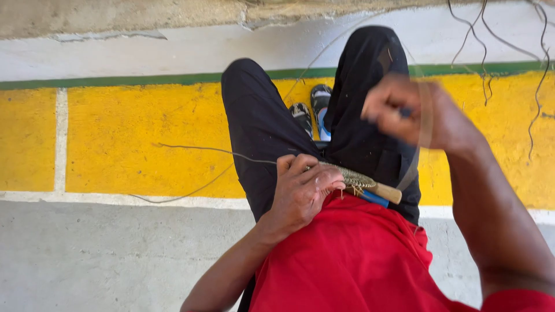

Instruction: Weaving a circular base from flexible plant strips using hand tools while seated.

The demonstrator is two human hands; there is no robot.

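Note:
My left hand [300, 193] grips a flat woven piece [355, 178] of thin straw-coloured strands against my lap, over a wooden stick end [386, 192] and a blue piece [373, 198]. My right hand [404, 110] is raised above my right knee, blurred, with its fingers closed on a thin flat strip [425, 121] that loops down toward the weaving. A long thin strand [196, 149] trails left from the woven piece across my left thigh.
I sit in black trousers [260, 127] and a red shirt [347, 260], feet in sandals [315, 110]. Below lies a yellow-painted floor band [115, 138] with a green stripe and grey concrete [87, 254]. Loose thin strands [509, 40] hang at the top right.

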